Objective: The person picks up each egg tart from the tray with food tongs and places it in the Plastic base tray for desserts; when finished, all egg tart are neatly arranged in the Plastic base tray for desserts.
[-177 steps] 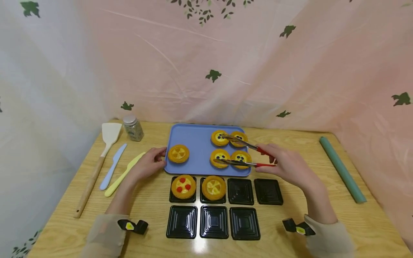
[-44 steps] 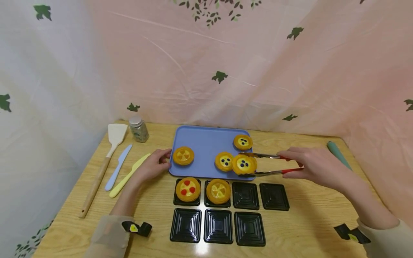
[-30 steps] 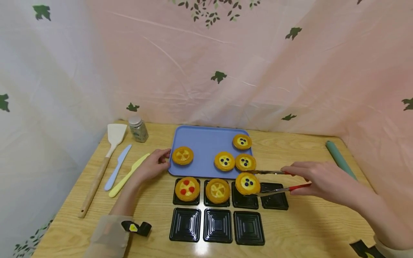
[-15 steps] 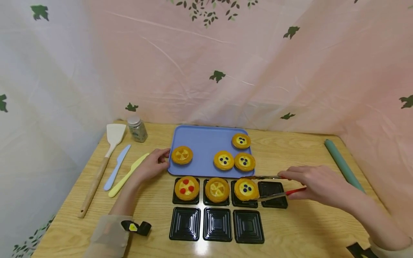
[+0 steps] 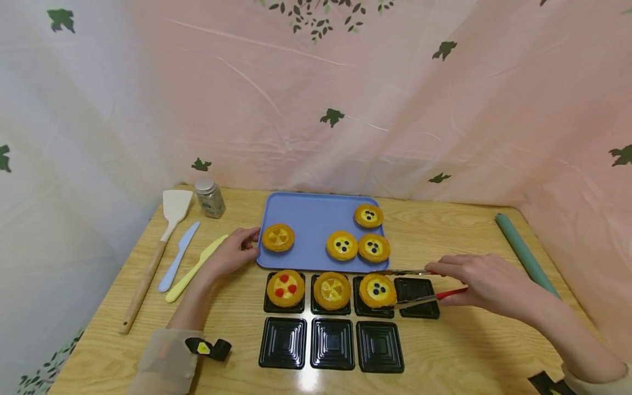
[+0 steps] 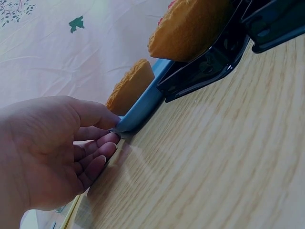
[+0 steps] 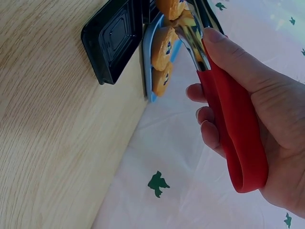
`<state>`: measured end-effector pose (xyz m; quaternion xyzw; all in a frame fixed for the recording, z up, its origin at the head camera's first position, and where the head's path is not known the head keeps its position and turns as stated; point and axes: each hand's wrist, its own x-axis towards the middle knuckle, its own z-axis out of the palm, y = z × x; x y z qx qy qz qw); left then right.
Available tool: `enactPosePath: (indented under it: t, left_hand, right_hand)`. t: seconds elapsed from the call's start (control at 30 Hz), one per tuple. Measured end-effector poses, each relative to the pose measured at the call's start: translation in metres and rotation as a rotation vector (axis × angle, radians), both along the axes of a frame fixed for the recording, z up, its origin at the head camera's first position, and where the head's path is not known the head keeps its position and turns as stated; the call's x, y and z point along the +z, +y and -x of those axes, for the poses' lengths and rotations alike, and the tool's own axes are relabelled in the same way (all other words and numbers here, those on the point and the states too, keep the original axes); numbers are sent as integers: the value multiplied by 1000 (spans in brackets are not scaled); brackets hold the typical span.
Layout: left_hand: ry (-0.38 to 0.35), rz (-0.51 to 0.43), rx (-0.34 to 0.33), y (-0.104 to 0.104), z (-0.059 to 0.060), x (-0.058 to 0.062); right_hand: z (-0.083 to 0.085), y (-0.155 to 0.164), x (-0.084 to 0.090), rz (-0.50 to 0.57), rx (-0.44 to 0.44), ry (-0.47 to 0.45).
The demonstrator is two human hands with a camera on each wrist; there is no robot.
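My right hand [image 5: 486, 282] grips red-handled metal tongs [image 7: 228, 114], with the handles spread apart in the head view. The tong tips stand on both sides of a blueberry-topped tart [image 5: 378, 291], which sits over the third black square container [image 5: 389, 313] of the back row. At the left edge of the blue tray [image 5: 306, 211], my left hand [image 5: 231, 255] pinches the rim, thumb over it and fingers below, as the left wrist view shows. Three blueberry tarts [image 5: 342, 245] and one tart with orange wedges [image 5: 278, 237] lie on the tray.
A strawberry-topped tart [image 5: 286, 288] and an orange-wedge tart [image 5: 332, 291] fill containers nearby. Bare containers [image 5: 332, 344] stand in front; another [image 5: 419, 298] is under the tongs' right side. Spatula [image 5: 148, 269], two plastic knives [image 5: 180, 255] and jar [image 5: 210, 198] lie left; a green roller [image 5: 525, 255] right.
Using the tongs, my right hand has lifted a blueberry tart off the tray and brought it forward and down to the third container. My left hand has stayed at the tray's edge.
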<state>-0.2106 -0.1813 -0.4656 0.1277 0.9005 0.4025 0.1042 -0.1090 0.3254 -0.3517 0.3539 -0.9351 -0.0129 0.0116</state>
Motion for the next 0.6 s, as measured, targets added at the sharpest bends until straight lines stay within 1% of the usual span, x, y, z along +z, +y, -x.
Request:
enactPosePath:
  t: [0.6]
  left_hand:
    - [-3, 7, -4, -1, 1, -1]
  right_hand:
    - [1, 0, 1, -4, -1, -7]
